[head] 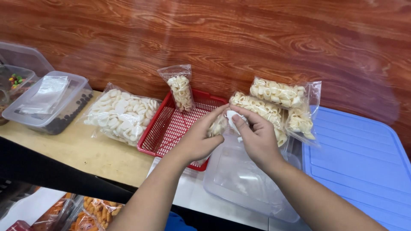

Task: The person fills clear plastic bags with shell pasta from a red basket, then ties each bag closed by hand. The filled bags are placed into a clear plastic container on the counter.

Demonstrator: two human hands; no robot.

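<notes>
My left hand (198, 137) and my right hand (257, 137) meet at mid-frame, both pinching a small clear bag of pale ring-shaped crackers (219, 125) near its top. The bag hangs between my palms, over the right end of a red plastic basket (165, 130). One filled small bag (181, 90) leans upright against the basket's far rim. Just right of my hands, several filled bags of the same crackers (274, 102) lie stacked against the wooden wall.
A large clear bag of white round crackers (120, 115) lies left of the basket. A clear lidded tub (51, 105) sits far left, a clear lid (239, 177) under my hands, and a blue plastic lid (359, 160) at right. Orange snack packs (92, 214) lie below the counter edge.
</notes>
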